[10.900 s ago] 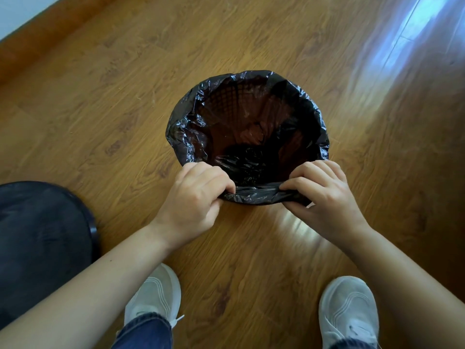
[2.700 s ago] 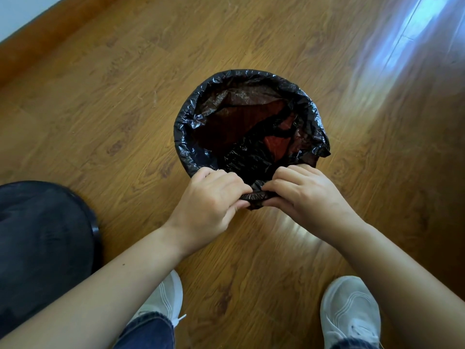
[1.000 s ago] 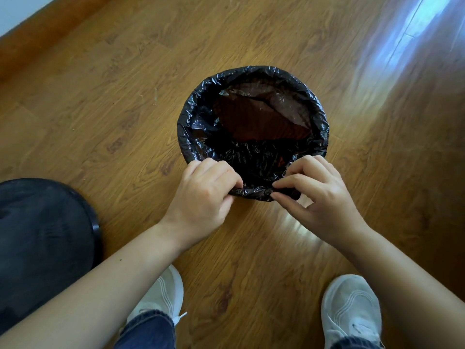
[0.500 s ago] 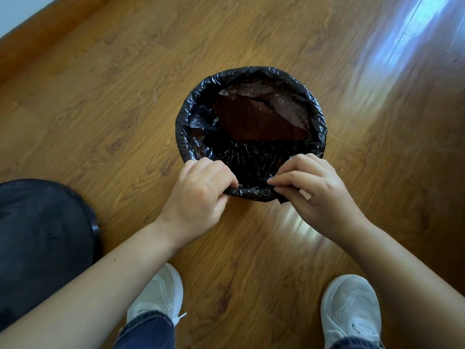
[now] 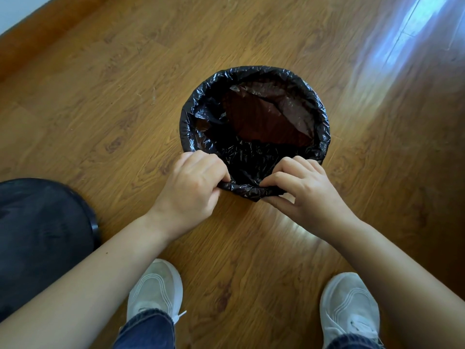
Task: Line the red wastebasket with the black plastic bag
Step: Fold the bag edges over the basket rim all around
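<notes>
Fingers (image 5: 212,167) of left hand (image 5: 191,191), right hand (image 5: 305,195) tight on black bag (image 5: 249,157); wastebasket (image 5: 264,122) mostly hidden.

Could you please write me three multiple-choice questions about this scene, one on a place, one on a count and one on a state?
1. Where do the left hand and the right hand pinch the black plastic bag?
A) at its far edge
B) at its near edge, closest to the person
C) deep inside it

2. How many white sneakers are in view?
A) one
B) two
C) three

3. How is the bag's mouth?
A) knotted shut
B) lying flat on the floor
C) spread open over the wastebasket

Answers: 1 B, both hands' fingers close on the near fold; 2 B, one sneaker shows below each forearm; 3 C, the open mouth wraps the rim, with red showing through inside.
</notes>
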Demonstrator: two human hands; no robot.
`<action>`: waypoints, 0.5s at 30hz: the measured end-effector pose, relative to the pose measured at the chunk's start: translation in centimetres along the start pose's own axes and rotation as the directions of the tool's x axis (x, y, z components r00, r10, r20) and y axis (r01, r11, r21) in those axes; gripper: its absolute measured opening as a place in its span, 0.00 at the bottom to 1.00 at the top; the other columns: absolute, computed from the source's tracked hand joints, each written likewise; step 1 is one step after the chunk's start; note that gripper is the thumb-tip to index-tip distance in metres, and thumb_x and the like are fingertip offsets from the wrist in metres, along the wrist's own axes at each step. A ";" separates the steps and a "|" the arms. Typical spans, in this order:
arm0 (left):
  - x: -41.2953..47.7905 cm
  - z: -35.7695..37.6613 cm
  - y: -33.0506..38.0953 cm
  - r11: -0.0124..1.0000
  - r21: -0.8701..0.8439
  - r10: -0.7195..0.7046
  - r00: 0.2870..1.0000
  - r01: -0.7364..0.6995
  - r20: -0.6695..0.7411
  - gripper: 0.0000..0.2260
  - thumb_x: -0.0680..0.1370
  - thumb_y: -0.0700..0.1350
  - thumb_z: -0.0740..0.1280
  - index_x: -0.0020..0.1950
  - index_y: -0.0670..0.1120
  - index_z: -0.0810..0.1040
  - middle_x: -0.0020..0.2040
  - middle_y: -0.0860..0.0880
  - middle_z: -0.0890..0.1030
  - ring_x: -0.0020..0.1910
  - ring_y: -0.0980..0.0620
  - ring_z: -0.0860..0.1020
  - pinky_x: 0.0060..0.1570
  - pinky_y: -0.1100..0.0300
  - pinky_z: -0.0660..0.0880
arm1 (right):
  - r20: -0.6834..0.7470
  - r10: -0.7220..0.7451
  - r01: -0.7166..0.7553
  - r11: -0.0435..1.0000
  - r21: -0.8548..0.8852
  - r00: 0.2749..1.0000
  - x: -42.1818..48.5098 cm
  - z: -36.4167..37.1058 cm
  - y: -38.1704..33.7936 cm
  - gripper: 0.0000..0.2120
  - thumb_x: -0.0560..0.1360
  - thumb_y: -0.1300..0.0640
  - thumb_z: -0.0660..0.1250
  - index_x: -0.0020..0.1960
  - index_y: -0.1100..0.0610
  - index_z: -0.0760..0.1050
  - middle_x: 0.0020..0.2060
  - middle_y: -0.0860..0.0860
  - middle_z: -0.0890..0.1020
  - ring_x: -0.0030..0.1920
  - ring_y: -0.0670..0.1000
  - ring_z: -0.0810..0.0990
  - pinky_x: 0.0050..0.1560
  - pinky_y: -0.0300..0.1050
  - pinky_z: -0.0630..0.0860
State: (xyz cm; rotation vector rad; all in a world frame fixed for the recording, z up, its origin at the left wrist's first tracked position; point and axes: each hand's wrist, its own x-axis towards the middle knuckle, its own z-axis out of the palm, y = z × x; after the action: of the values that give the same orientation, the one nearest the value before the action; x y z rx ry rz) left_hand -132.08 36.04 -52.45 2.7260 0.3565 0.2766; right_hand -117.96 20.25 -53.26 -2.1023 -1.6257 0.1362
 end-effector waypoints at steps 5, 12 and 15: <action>0.2 0.0 0.8 0.996 0.071 0.043 0.999 -0.044 0.019 0.08 0.65 0.40 0.67 0.42 0.41 0.76 0.41 0.46 0.78 0.44 0.44 0.75 0.54 0.55 0.62 | -0.044 -0.013 0.011 0.998 -0.064 0.999 0.0 0.4 -0.5 0.07 0.65 0.63 0.70 0.43 0.59 0.80 0.36 0.55 0.78 0.37 0.56 0.76 0.40 0.52 0.73; 0.5 -0.1 1.7 0.990 0.077 0.119 0.993 -0.119 0.006 0.08 0.69 0.43 0.64 0.44 0.42 0.79 0.41 0.45 0.79 0.42 0.44 0.75 0.46 0.53 0.66 | -0.093 -0.005 -0.007 0.993 -0.120 0.996 0.1 0.3 -0.5 0.05 0.66 0.65 0.68 0.41 0.59 0.79 0.35 0.55 0.78 0.36 0.56 0.76 0.38 0.49 0.71; 0.8 0.0 1.9 0.992 0.078 0.107 0.993 -0.104 -0.042 0.07 0.70 0.40 0.62 0.43 0.41 0.79 0.40 0.45 0.79 0.40 0.44 0.75 0.41 0.52 0.69 | -0.137 -0.003 -0.017 0.990 -0.141 0.991 0.2 0.1 -0.4 0.04 0.66 0.64 0.68 0.40 0.59 0.79 0.34 0.55 0.78 0.35 0.56 0.75 0.37 0.49 0.71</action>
State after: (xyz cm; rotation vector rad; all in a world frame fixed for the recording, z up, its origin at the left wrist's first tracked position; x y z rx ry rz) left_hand -130.93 34.53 -51.58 2.8211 0.2400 0.3624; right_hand -118.22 20.56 -53.12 -2.1706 -1.5879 -0.1231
